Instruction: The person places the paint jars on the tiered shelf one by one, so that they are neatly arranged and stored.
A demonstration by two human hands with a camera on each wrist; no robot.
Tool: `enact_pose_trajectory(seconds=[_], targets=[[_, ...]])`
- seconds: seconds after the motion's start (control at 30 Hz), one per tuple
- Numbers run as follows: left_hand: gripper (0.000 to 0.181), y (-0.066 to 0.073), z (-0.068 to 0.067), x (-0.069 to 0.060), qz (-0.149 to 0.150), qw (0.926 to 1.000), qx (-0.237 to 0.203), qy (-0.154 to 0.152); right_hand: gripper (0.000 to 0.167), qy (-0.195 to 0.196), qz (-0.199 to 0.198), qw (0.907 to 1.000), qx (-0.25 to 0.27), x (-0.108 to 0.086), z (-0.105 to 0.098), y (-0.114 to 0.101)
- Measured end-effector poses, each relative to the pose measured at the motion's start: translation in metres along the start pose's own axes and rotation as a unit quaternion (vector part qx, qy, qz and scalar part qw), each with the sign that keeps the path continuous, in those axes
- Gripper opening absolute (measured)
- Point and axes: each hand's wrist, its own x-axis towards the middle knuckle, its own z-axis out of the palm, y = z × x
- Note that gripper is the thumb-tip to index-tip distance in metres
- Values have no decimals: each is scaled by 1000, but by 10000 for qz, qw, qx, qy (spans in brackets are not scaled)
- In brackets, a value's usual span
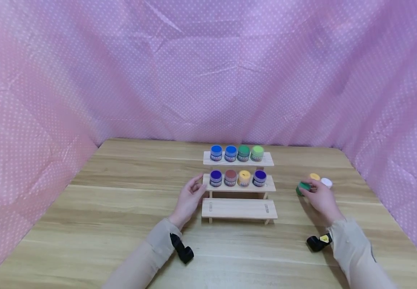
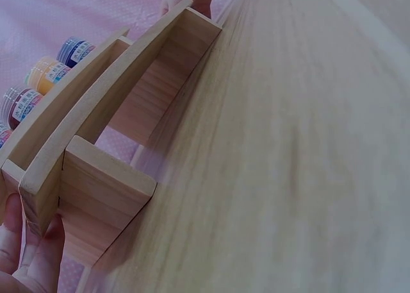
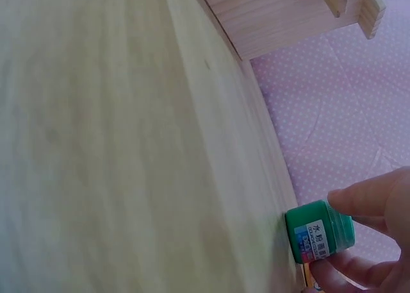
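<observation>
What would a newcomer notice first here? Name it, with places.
First, probably, the tiered wooden stand on the table, with four paint jars on each of its upper two shelves. Next, the green jar in the right hand, right of the stand, and the pink dotted cloth behind.

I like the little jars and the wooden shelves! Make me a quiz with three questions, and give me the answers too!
1. How many jars stand on the top shelf?

2. True or false: the white-lidded jar is on the table.

3. Which one does the right hand hold?
a) a blue jar
b) a green jar
c) a purple jar

Key:
1. Four.
2. True.
3. b.
</observation>
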Motion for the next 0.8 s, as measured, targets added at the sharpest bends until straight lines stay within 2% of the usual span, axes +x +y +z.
enact_pose_trajectory(seconds=[0.33,0.57,0.8], targets=[[48,1,0,0,-25,10000,-39,-12,41,79,68,9994,343,-3,3,0],[49,2,1,2,15,9999,118,14,42,97,232,9979,592,-2,3,-2],[49,1,1,0,-101,9999,93,62,44,69,300,9968,731,-4,7,0]])
